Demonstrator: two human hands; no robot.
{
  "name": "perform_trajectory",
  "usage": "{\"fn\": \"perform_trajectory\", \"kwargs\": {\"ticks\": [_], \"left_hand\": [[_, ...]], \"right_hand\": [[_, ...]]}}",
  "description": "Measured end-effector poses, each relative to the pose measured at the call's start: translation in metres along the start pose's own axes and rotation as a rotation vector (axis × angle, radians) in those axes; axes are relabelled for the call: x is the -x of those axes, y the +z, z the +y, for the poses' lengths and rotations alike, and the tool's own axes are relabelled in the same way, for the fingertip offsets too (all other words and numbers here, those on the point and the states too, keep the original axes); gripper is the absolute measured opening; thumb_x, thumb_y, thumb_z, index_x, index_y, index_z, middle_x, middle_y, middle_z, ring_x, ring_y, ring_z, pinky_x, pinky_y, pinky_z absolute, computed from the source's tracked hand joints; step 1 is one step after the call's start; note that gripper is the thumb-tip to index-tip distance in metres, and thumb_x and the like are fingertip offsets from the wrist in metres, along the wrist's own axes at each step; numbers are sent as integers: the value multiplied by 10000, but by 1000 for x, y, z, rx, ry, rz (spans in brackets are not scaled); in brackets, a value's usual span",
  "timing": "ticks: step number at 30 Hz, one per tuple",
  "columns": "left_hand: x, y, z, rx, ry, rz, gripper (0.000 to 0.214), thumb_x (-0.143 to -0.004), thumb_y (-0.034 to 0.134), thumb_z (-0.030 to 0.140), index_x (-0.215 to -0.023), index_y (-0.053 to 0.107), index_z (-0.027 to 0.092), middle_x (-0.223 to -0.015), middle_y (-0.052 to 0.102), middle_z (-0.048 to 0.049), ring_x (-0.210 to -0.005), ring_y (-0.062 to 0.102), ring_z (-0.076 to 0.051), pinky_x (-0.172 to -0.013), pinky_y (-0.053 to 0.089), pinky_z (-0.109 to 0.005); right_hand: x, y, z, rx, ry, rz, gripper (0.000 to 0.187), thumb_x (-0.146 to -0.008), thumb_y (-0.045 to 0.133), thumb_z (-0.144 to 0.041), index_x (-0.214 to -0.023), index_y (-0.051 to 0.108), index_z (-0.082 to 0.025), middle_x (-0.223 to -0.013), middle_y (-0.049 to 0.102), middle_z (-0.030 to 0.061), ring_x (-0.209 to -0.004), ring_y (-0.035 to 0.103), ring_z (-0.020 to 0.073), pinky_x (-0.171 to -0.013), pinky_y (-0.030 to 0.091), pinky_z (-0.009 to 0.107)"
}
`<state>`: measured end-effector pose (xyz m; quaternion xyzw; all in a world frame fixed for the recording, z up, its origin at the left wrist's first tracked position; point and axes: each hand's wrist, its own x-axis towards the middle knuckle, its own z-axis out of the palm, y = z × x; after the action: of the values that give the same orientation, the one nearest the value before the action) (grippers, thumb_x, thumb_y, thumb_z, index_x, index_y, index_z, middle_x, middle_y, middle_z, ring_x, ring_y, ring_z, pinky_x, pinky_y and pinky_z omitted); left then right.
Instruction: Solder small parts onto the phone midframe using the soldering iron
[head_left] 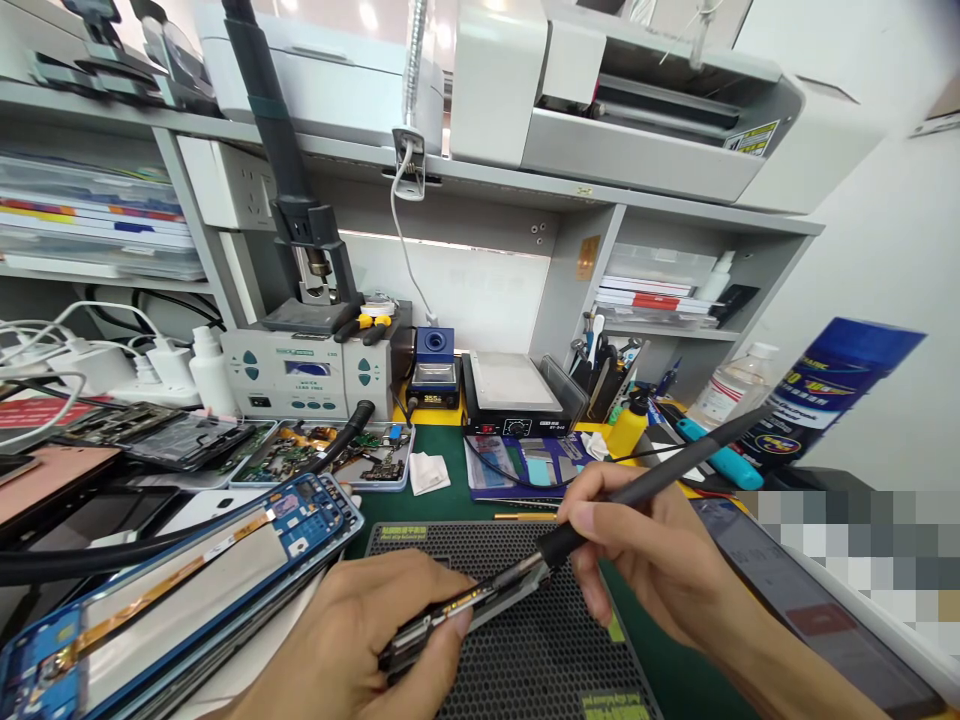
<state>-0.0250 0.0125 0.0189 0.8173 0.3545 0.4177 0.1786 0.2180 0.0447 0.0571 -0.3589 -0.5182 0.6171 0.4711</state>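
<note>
My left hand (375, 630) is closed on a slim, dark phone part (491, 605), tilted above the mat. Small gold contacts show along the part near my thumb and index finger; its lower end is hidden in my palm. In my right hand (645, 545) is a soldering iron (667, 468), gripped like a pen by its thick black handle. Its metal shaft points down and left towards the contacts. I cannot make out whether the tip touches them. Below both hands lies a black perforated mat (517, 670) with yellow-green labels.
An opened blue phone (225, 575) lies at the left, near a tray of circuit boards (409, 475). Behind stand a hot-air station (300, 370), a small blue soldering station (435, 375) and a heating plate (514, 385). A blue spray can (832, 390) stands at the right.
</note>
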Motion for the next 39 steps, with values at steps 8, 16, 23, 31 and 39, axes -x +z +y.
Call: {"fn": "perform_trajectory", "kwargs": {"ticks": [8,16,23,31,39], "left_hand": [[-1,1,-2,11,-62,-40,227,-959,570,152,-1004,769,252,-774,733,39,-704,707,-112,-685,523,-166],[-8,-8,9,191,-316,-88,208,-941,610,284,-888,802,226,-829,802,10,-756,743,-152,-700,569,-167],[-9,-10,7,454,-493,-117,350,-924,644,466,-799,783,170,-750,747,-29,-742,711,-205,-748,605,-277],[-7,-10,7,548,-597,-92,292,-913,679,423,-820,784,167,-819,744,-20,-784,656,-155,-717,521,-193],[-4,-7,3,612,-614,-81,281,-887,714,448,-883,783,175,-896,757,-31,-837,680,-185,-801,551,-244]], "right_hand": [[-6,1,-10,-146,30,169,268,-764,842,-354,-711,658,-166,-512,643,-18,-318,554,107,-301,440,170],[-7,10,-11,42,-65,347,405,-758,881,-474,-981,725,-174,-741,755,50,-457,588,110,-327,402,150],[-2,12,-7,159,-68,358,434,-774,846,-563,-947,710,-190,-659,659,9,-517,593,131,-347,416,155],[0,10,-6,168,-61,329,428,-784,837,-573,-962,723,-201,-665,650,7,-537,596,131,-365,435,157],[0,9,-7,168,-77,314,410,-782,842,-560,-946,752,-196,-649,661,28,-549,600,147,-391,447,183]]}}
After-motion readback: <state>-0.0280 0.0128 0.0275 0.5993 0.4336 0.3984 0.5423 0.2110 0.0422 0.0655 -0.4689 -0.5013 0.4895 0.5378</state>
